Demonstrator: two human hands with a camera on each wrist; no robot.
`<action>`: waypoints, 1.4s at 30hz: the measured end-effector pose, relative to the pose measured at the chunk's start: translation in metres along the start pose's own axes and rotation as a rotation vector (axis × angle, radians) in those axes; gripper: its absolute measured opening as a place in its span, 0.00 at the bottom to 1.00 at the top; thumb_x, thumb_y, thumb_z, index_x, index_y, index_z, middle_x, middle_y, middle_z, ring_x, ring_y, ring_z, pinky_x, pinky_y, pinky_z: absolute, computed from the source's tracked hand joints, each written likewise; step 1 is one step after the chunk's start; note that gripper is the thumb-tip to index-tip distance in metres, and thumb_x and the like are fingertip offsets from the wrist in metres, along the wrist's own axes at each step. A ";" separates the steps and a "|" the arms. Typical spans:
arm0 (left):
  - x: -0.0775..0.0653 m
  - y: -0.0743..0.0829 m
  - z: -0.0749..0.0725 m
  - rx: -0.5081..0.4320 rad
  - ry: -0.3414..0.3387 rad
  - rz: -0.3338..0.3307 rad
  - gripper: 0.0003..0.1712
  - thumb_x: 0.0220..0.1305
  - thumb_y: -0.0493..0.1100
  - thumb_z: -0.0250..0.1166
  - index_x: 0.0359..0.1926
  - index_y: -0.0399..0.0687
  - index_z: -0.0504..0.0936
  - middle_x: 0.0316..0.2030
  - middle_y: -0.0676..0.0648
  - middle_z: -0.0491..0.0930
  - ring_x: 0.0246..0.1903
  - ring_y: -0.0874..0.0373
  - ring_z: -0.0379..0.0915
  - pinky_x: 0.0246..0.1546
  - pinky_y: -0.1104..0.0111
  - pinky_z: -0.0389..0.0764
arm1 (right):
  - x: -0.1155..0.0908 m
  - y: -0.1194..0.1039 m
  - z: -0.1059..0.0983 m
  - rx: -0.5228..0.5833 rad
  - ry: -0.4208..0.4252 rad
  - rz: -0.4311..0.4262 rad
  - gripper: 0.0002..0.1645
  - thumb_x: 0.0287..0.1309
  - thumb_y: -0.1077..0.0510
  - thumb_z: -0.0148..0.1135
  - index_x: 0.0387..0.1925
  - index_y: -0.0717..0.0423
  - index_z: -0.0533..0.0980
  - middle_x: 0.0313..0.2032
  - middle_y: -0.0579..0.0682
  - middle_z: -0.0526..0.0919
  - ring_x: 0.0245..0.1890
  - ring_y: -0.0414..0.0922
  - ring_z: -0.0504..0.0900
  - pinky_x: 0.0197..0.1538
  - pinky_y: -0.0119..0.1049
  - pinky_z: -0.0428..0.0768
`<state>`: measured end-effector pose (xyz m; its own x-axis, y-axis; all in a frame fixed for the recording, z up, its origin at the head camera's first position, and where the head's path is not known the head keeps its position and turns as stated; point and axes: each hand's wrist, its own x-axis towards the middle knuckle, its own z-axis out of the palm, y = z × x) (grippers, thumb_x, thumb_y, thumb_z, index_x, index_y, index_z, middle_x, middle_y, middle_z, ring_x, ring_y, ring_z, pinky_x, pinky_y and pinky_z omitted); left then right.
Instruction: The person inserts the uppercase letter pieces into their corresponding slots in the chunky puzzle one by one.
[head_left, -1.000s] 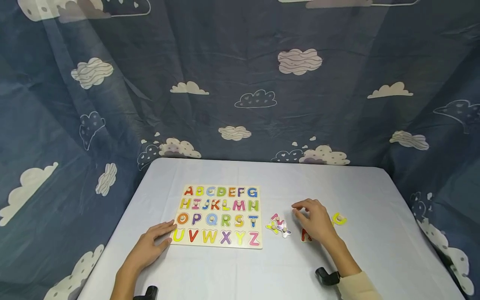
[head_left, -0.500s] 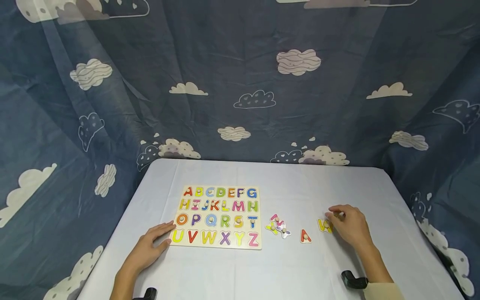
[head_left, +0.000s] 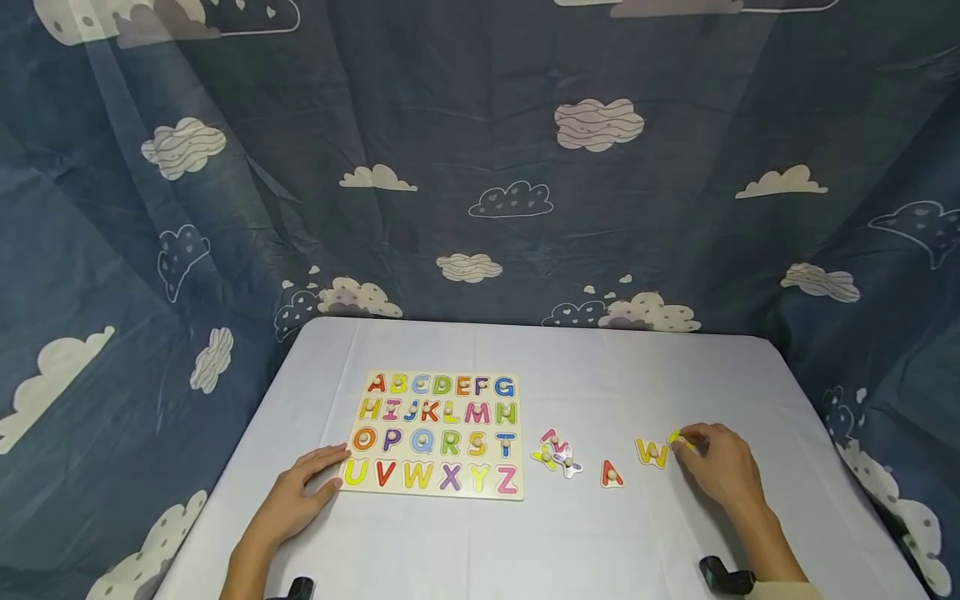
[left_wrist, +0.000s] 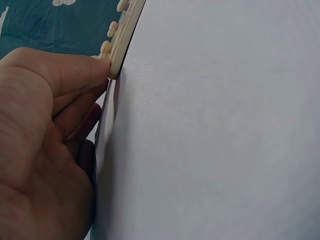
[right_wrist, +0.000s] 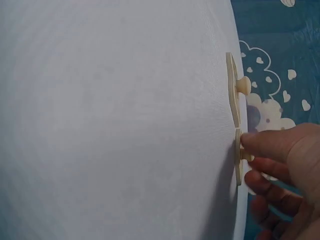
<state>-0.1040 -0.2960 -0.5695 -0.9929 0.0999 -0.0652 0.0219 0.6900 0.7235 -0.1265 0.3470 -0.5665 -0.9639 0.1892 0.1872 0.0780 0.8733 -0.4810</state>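
A wooden alphabet puzzle board (head_left: 465, 490) lies left of the middle, its upper three rows holding knobbed letters and its bottom row showing no knobs. My left hand (head_left: 302, 493) touches the board's left edge with extended fingers; in the left wrist view the thumb (left_wrist: 82, 72) lies against the board's corner (left_wrist: 117, 62). To the right, my right hand (head_left: 722, 467) pinches the knob of a curved yellow letter piece (head_left: 675, 436), partly hidden by the fingers. The right wrist view has this piece (right_wrist: 238, 167) standing right beside another knobbed piece (right_wrist: 232, 85), the yellow W (head_left: 651, 453).
Right of the board is a small cluster of pink, yellow and purple letter pieces (head_left: 546, 456). Between it and the W lies a red piece like an upside-down V (head_left: 611, 475). A dark cloud-print cloth (head_left: 510, 242) hangs behind the white table (head_left: 465, 550).
My right hand has moved right and slightly toward me, from over the red piece to the curved yellow piece, uncovering the red piece and the W. The left hand stays at the board.
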 end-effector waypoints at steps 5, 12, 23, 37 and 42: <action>-0.002 -0.004 0.001 0.012 0.014 0.042 0.27 0.68 0.44 0.70 0.67 0.61 0.80 0.71 0.52 0.74 0.75 0.43 0.61 0.73 0.39 0.64 | 0.000 0.004 0.000 -0.016 -0.011 0.021 0.17 0.60 0.55 0.72 0.44 0.66 0.84 0.40 0.65 0.84 0.43 0.64 0.81 0.39 0.58 0.79; -0.003 -0.004 0.002 0.004 0.018 0.049 0.27 0.68 0.45 0.70 0.67 0.60 0.80 0.71 0.53 0.74 0.75 0.45 0.61 0.73 0.39 0.64 | -0.001 0.003 0.001 0.001 0.017 -0.007 0.15 0.61 0.57 0.71 0.44 0.65 0.85 0.42 0.66 0.85 0.42 0.64 0.82 0.38 0.58 0.79; -0.004 -0.007 0.003 0.014 0.036 0.092 0.31 0.65 0.51 0.73 0.68 0.58 0.79 0.70 0.51 0.75 0.73 0.43 0.63 0.71 0.37 0.66 | 0.002 -0.017 0.003 0.009 0.096 -0.056 0.13 0.60 0.61 0.72 0.44 0.66 0.86 0.42 0.65 0.85 0.46 0.65 0.80 0.41 0.61 0.78; -0.005 -0.004 0.003 -0.009 0.022 0.071 0.33 0.65 0.50 0.73 0.70 0.55 0.77 0.71 0.48 0.74 0.75 0.41 0.61 0.72 0.37 0.64 | 0.013 -0.081 0.019 0.077 0.000 -0.180 0.13 0.62 0.55 0.72 0.44 0.60 0.87 0.42 0.56 0.87 0.45 0.56 0.82 0.45 0.57 0.82; -0.004 -0.003 0.002 -0.010 0.023 0.066 0.34 0.64 0.50 0.73 0.70 0.54 0.77 0.71 0.48 0.74 0.75 0.40 0.61 0.72 0.37 0.63 | 0.015 -0.112 0.028 0.089 -0.024 -0.236 0.12 0.61 0.55 0.74 0.42 0.58 0.88 0.42 0.53 0.88 0.44 0.54 0.82 0.46 0.54 0.83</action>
<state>-0.0999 -0.2969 -0.5732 -0.9917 0.1284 -0.0020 0.0860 0.6757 0.7322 -0.1564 0.2396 -0.5337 -0.9585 -0.0270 0.2837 -0.1718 0.8490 -0.4996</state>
